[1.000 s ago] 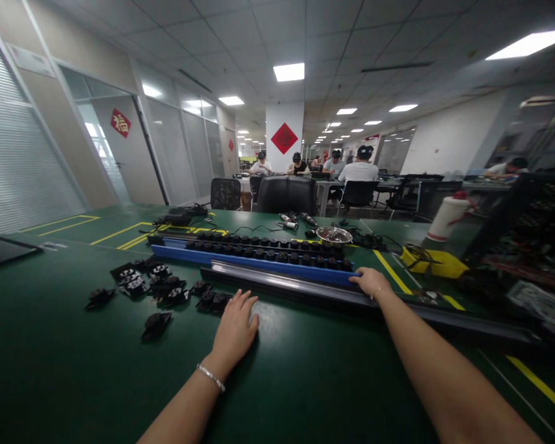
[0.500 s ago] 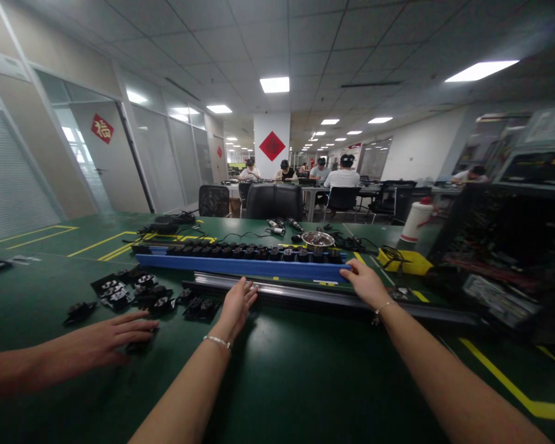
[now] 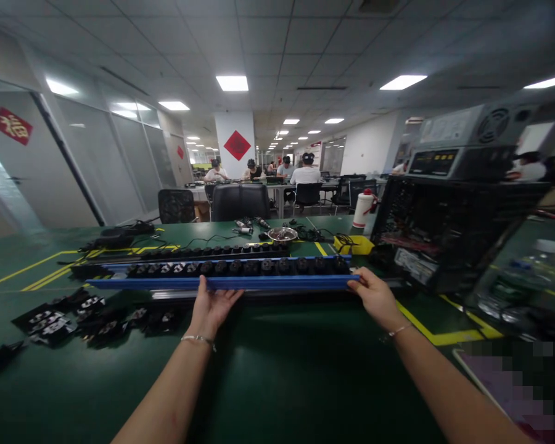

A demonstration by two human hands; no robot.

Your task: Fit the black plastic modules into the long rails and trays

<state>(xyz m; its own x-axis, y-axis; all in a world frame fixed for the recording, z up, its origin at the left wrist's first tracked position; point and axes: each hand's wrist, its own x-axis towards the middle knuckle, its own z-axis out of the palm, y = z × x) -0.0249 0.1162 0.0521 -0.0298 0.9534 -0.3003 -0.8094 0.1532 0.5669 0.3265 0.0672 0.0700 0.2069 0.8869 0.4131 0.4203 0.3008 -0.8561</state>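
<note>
A long blue rail (image 3: 277,283) with a row of black socket-like modules (image 3: 267,266) along it is held roughly level above the green table. Under its left half, my left hand (image 3: 211,311) is palm up, with the thumb on the rail's front face and the fingers beneath. At the right end my right hand (image 3: 375,298) pinches the rail between thumb and fingers. Below and partly hidden by it lies a black and silver rail (image 3: 282,296). Behind it rests another row of black modules (image 3: 222,251). Loose black and silver modules (image 3: 104,324) are scattered left of my left hand.
An opened computer case (image 3: 411,234) stands at the right, power supplies (image 3: 462,132) stacked on top. A yellow tray (image 3: 361,245), white bottle (image 3: 362,209), metal dish (image 3: 282,234) and cables (image 3: 127,234) sit farther back. A clear water bottle (image 3: 513,283) is at far right.
The blue rail has been raised and brought nearer, over the black rail. My left hand has moved under it and taken hold. Another person's hand at left is out of view; my view swung right.
</note>
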